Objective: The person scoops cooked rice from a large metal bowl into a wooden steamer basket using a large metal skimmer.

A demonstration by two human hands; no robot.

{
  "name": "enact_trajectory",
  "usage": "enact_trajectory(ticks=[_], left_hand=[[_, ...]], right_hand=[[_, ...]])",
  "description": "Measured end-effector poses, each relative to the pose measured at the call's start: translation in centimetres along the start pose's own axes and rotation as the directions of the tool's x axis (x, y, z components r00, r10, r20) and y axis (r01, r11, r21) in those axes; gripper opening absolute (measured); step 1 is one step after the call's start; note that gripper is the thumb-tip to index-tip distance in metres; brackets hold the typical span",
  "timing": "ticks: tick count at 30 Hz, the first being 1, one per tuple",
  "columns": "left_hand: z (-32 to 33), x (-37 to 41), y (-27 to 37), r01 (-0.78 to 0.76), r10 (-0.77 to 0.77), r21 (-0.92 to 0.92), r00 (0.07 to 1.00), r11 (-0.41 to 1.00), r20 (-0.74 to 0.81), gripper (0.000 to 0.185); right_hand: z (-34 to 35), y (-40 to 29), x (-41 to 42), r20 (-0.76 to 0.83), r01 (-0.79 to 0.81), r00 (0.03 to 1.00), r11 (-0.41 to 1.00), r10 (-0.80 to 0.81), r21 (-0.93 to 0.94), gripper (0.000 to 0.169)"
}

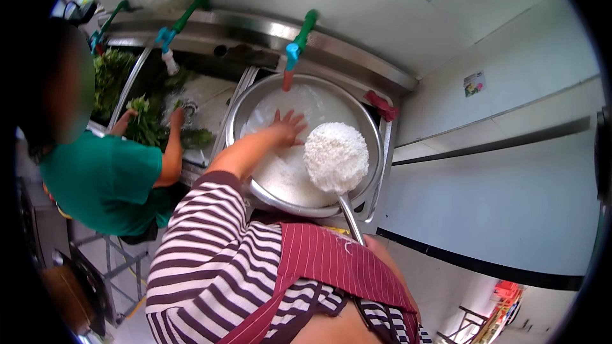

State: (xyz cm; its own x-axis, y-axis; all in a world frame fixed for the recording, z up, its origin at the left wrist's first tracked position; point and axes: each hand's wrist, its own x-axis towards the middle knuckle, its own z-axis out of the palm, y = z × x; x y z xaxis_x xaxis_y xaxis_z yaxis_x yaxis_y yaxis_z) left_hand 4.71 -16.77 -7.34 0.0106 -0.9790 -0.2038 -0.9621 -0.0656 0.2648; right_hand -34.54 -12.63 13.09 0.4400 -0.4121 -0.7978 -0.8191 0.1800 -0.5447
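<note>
A large round metal basin (377,153) sits in the sink, holding cloudy water and white rice grains (287,181). Over the basin's middle, my left hand (287,129) is spread palm down with its fingers apart, holding nothing. A long-handled metal ladle (352,220), its bowl heaped with white rice (336,156), is raised over the basin's right side. My right hand (375,247) is at the lower end of the handle, mostly hidden behind the maroon apron; the handle runs into it. A tap (292,52) with a blue handle and red nozzle hangs over the basin's far rim.
At the left, a co-worker in a green shirt (105,172) handles leafy greens (143,126) in the neighbouring sink under another tap (167,40). A red cloth (381,105) lies on the sink's right corner. A pale cabinet or appliance (487,210) stands at the right.
</note>
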Motion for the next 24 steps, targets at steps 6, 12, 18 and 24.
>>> enact_trajectory(ticks=[6,12,18,24], left_hand=[[-2.8,3.4,0.6,-0.262,0.266,-0.163,0.964,0.951,0.009,0.029],[-0.8,2.9,-0.3,-0.070,0.044,-0.340,0.995,0.938,-0.084,0.019],[-2.8,0.8,3.3,0.173,-0.219,-0.819,0.974,0.547,0.059,0.019],[-5.0,-3.1,6.7,0.450,-0.099,-0.852,0.866,-0.267,0.489,0.014]], right_hand=[[0.2,1.4,0.6,-0.008,0.072,0.997,0.997,-0.072,0.013,0.039],[0.3,-1.9,-1.0,-0.024,0.031,0.999,0.999,-0.030,0.020,0.033],[1.1,-3.1,-1.3,-0.045,0.004,0.999,1.000,-0.003,0.020,0.026],[1.6,-2.6,-2.1,-0.102,-0.020,0.995,0.998,0.013,-0.063,0.025]])
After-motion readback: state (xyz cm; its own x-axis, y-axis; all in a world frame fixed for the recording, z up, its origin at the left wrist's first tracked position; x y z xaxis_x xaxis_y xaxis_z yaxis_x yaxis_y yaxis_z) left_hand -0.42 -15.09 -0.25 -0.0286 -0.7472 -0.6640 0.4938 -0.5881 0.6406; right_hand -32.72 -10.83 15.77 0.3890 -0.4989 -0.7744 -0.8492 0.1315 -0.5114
